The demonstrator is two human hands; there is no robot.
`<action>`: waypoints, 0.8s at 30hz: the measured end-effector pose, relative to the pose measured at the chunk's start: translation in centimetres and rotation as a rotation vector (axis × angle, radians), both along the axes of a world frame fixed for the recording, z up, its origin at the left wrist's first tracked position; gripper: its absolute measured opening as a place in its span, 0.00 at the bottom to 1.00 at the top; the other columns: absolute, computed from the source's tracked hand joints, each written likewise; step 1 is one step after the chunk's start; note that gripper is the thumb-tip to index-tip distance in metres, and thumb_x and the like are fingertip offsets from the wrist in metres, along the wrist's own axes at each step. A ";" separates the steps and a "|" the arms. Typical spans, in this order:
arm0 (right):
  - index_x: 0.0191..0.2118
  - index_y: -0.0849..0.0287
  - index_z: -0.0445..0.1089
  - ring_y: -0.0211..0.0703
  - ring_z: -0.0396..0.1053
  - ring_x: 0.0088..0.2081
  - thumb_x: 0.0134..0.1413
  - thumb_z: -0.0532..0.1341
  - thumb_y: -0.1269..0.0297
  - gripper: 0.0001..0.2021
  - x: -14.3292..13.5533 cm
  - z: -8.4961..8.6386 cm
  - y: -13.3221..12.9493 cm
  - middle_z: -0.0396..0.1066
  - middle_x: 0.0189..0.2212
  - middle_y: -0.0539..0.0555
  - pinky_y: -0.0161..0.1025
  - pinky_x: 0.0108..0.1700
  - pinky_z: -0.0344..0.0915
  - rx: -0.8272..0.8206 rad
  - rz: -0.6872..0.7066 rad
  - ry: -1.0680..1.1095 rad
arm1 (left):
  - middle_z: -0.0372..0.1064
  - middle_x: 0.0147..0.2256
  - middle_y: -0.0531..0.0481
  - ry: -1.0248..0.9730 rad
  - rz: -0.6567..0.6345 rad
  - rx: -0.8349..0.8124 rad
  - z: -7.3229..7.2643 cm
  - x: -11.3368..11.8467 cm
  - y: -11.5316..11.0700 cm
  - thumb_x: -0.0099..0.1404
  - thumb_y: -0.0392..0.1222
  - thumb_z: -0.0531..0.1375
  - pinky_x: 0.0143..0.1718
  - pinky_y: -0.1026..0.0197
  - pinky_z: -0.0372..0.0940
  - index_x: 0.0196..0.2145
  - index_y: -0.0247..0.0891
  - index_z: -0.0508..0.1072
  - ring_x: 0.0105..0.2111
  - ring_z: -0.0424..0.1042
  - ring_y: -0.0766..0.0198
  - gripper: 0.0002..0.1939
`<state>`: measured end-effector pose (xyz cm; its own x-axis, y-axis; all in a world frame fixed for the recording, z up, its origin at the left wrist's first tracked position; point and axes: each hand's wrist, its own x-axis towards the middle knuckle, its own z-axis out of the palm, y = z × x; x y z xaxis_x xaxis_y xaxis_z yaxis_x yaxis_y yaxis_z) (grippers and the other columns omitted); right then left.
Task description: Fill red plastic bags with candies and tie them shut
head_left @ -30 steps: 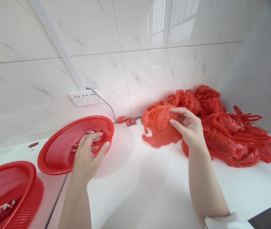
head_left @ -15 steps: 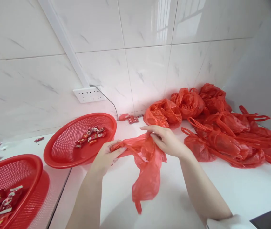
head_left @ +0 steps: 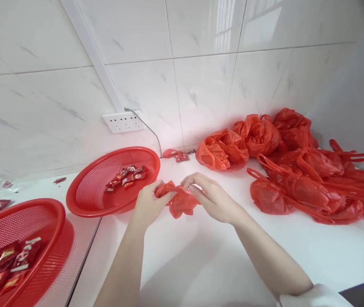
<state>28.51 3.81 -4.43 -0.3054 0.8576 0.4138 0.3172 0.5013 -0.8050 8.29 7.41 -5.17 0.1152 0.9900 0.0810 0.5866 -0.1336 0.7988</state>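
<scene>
Between my hands, above the white tabletop, is a thin red plastic bag (head_left: 182, 204), bunched up. My left hand (head_left: 149, 201) grips a gathered part of it, thumb pressed over the plastic. The fingers of my right hand (head_left: 208, 195) pinch its upper edge on the other side. Part of the bag hangs just below my fingers. Left of my left hand stands a red mesh basket (head_left: 87, 187) with several small wrapped sweets (head_left: 127, 176) in it.
A second red basket (head_left: 60, 213) with larger red packets (head_left: 9, 264) stands at the near left. Filled red bags (head_left: 310, 183) are heaped at the right by the wall. A socket strip (head_left: 124, 122) with a cable is on the tiled wall; small red wrappers (head_left: 182, 157) lie below.
The bag's long hanging part has been drawn up and bunched between my hands. My right hand has moved left, closer to my left hand. The view has shifted slightly.
</scene>
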 end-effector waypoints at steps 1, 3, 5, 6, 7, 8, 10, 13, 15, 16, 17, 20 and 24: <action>0.40 0.56 0.65 0.40 0.68 0.42 0.65 0.47 0.67 0.10 -0.5 -0.5 0.4 0.70 0.41 0.53 0.40 0.45 0.64 -0.037 -0.046 -0.002 | 0.51 0.20 0.60 -0.030 -0.033 -0.022 0.0 0.1 -0.1 0.53 0.43 0.62 0.23 0.67 0.52 0.22 0.39 0.55 0.22 0.54 0.71 0.17; 0.38 0.56 0.64 0.40 0.67 0.37 0.65 0.46 0.66 0.10 -1.1 -1.6 1.3 0.69 0.36 0.51 0.39 0.40 0.63 -0.119 -0.089 0.002 | 0.54 0.21 0.61 -0.110 -0.091 -0.086 0.2 0.2 -0.3 0.52 0.42 0.64 0.23 0.67 0.54 0.24 0.40 0.55 0.22 0.56 0.71 0.17; 0.38 0.56 0.64 0.39 0.67 0.34 0.64 0.46 0.65 0.11 -1.3 -2.6 2.1 0.70 0.34 0.51 0.38 0.38 0.63 -0.214 -0.020 -0.023 | 0.56 0.21 0.61 -0.200 -0.124 -0.135 0.3 0.3 -0.6 0.53 0.43 0.64 0.23 0.67 0.56 0.25 0.40 0.56 0.21 0.59 0.71 0.17; 0.38 0.56 0.65 0.40 0.68 0.34 0.64 0.46 0.64 0.12 -1.4 -3.0 2.3 0.71 0.34 0.51 0.39 0.39 0.63 -0.261 0.025 -0.068 | 0.56 0.21 0.61 -0.238 -0.136 -0.159 0.4 0.3 -0.7 0.53 0.43 0.64 0.23 0.67 0.57 0.25 0.40 0.56 0.21 0.60 0.71 0.17; 0.38 0.56 0.67 0.41 0.69 0.34 0.64 0.45 0.64 0.13 -1.4 -3.3 2.6 0.72 0.34 0.51 0.41 0.41 0.63 -0.302 0.047 -0.143 | 0.56 0.20 0.61 -0.269 -0.150 -0.191 0.5 0.3 -0.8 0.53 0.43 0.64 0.23 0.67 0.57 0.24 0.40 0.56 0.20 0.60 0.71 0.17; 0.39 0.56 0.68 0.42 0.70 0.35 0.65 0.45 0.64 0.15 -1.4 -3.7 2.8 0.73 0.33 0.52 0.44 0.45 0.63 -0.338 0.041 -0.246 | 0.56 0.19 0.60 -0.290 -0.170 -0.231 0.7 0.1 -1.0 0.54 0.43 0.63 0.22 0.67 0.55 0.24 0.39 0.57 0.19 0.60 0.71 0.16; 0.40 0.55 0.71 0.47 0.71 0.38 0.64 0.45 0.64 0.17 -1.2 -4.3 3.3 0.75 0.33 0.53 0.55 0.52 0.57 -0.397 -0.042 -0.500 | 0.58 0.18 0.59 -0.282 -0.215 -0.310 1.1 -0.5 -1.1 0.54 0.41 0.62 0.19 0.68 0.52 0.24 0.39 0.59 0.18 0.59 0.70 0.12; 0.46 0.55 0.71 0.55 0.71 0.45 0.60 0.52 0.63 0.13 -0.3 -5.1 4.3 0.75 0.40 0.58 0.59 0.54 0.55 -0.473 -0.187 -0.757 | 0.61 0.18 0.57 -0.143 -0.243 -0.300 2.0 -2.3 -0.9 0.54 0.41 0.61 0.20 0.66 0.54 0.24 0.39 0.62 0.19 0.63 0.68 0.10; 0.55 0.55 0.66 0.56 0.70 0.47 0.56 0.58 0.64 0.20 0.5 -5.4 4.9 0.74 0.45 0.60 0.51 0.50 0.61 -0.481 -0.231 -0.783 | 0.67 0.24 0.54 0.027 -0.259 -0.236 2.7 -3.6 -0.9 0.54 0.44 0.63 0.26 0.64 0.61 0.27 0.39 0.65 0.25 0.69 0.63 0.10; 0.60 0.55 0.61 0.55 0.71 0.47 0.54 0.59 0.65 0.26 0.9 -5.4 5.1 0.73 0.46 0.61 0.47 0.47 0.63 -0.473 -0.245 -0.779 | 0.71 0.31 0.51 0.111 -0.255 -0.169 3.0 -4.1 -1.1 0.53 0.45 0.65 0.30 0.62 0.65 0.31 0.39 0.68 0.32 0.72 0.59 0.11; 0.63 0.56 0.56 0.54 0.71 0.46 0.53 0.60 0.66 0.31 1.2 -5.4 5.2 0.73 0.46 0.61 0.44 0.45 0.63 -0.461 -0.258 -0.779 | 0.71 0.40 0.48 0.176 -0.238 -0.072 3.4 -4.4 -1.5 0.51 0.47 0.66 0.36 0.59 0.67 0.36 0.41 0.70 0.40 0.72 0.55 0.16; 0.66 0.57 0.51 0.54 0.71 0.45 0.55 0.59 0.65 0.34 1.7 -5.1 5.3 0.73 0.45 0.62 0.43 0.41 0.64 -0.430 -0.318 -0.793 | 0.59 0.59 0.45 0.200 -0.162 0.323 4.2 -3.7 -3.4 0.55 0.46 0.66 0.55 0.52 0.60 0.51 0.46 0.67 0.60 0.58 0.50 0.26; 0.57 0.53 0.65 0.52 0.72 0.43 0.61 0.53 0.60 0.19 1.7 -4.2 4.2 0.73 0.45 0.59 0.42 0.39 0.63 -0.344 -0.317 -0.741 | 0.68 0.51 0.47 0.158 -0.549 0.323 3.6 0.1 -5.9 0.67 0.40 0.53 0.54 0.57 0.60 0.45 0.45 0.70 0.53 0.65 0.58 0.10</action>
<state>30.17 8.06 -8.59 -0.1197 0.9884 -0.0938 0.9018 0.0687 -0.4266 8.42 1.51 -1.55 0.6321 0.7123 0.3051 0.4717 -0.6660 0.5779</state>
